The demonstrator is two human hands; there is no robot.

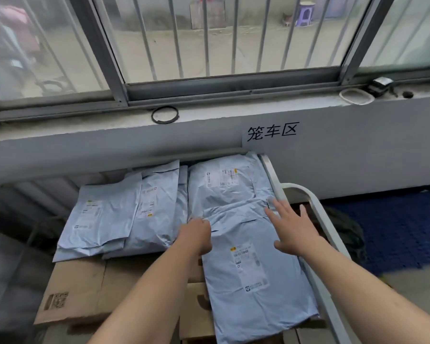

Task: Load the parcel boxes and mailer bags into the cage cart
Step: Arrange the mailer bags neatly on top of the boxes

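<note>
Several pale blue mailer bags lie flat on top of brown parcel boxes inside the cage cart. The nearest mailer bag lies lengthwise along the cart's right rail. My left hand grips that bag's far left corner, fingers curled under the edge. My right hand hovers or rests flat over its far right corner, fingers spread and straight. Another mailer bag lies behind it, and two more mailer bags overlap to the left.
A grey wall with a paper sign stands right behind the cart. On the window sill lie a black ring, a white ring and a small dark device. Blue matting covers the floor to the right.
</note>
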